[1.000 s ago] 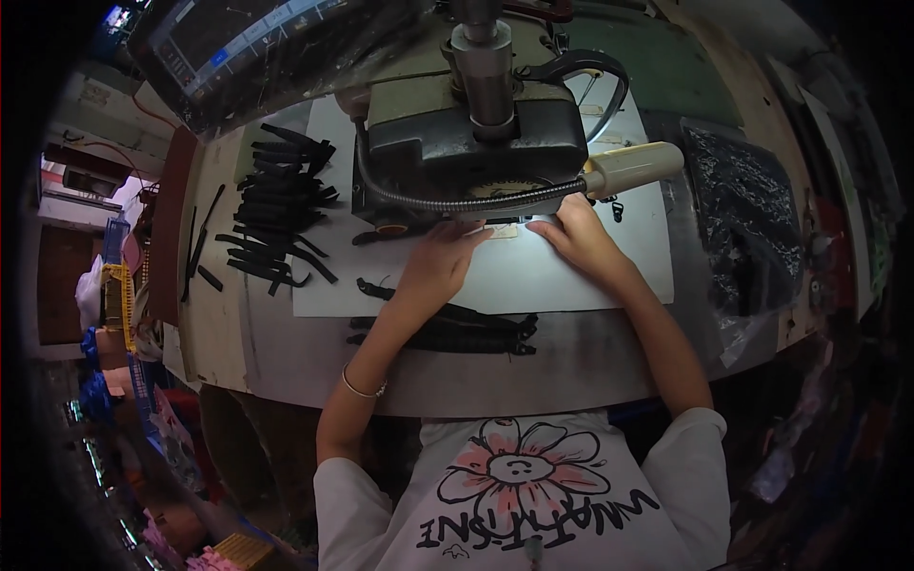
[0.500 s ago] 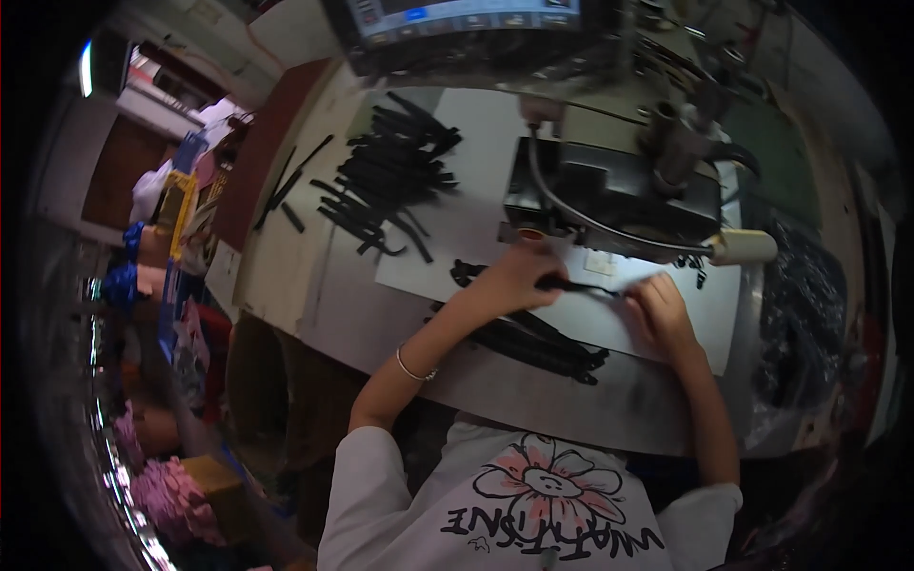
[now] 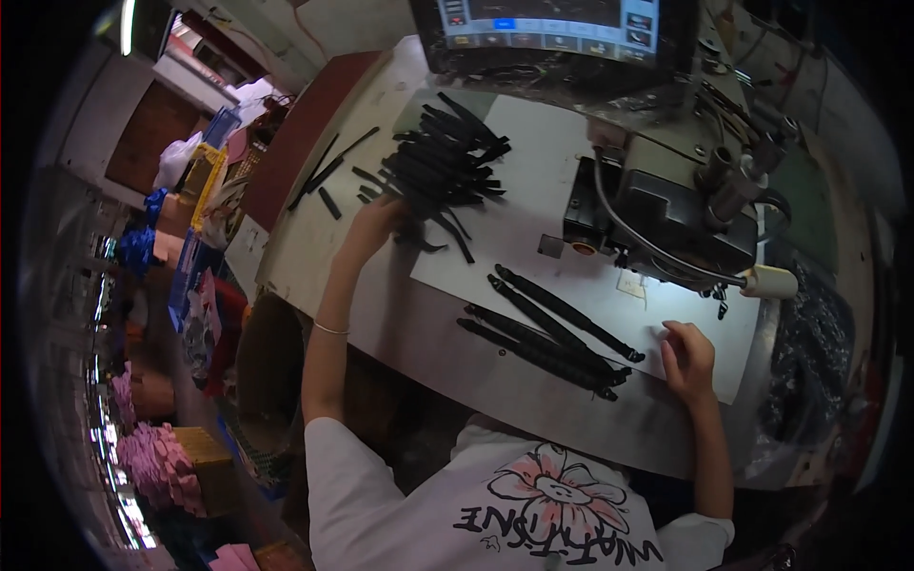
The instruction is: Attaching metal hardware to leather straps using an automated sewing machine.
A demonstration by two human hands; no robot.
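My left hand is at the near left edge of a loose pile of flat black strips, touching them. Its fingertips are lost among the dark strips, so their grip does not show. My right hand hovers over the right part of the white work surface, thumb and forefinger apart, holding nothing. Between the hands lie several long, puckered black bands, roughly side by side and slanting down to the right. Their ends look knotted or bunched.
A dark machine head with a curved metal tube and pale lamp overhangs the right side. Behind stands a lit screen. A few loose strips lie far left. Crates and a pink heap are beyond the table's left.
My left hand has moved left to the strip pile. The black band both hands held has been let go onto the work surface. My right hand has drawn back slightly; the view has shifted.
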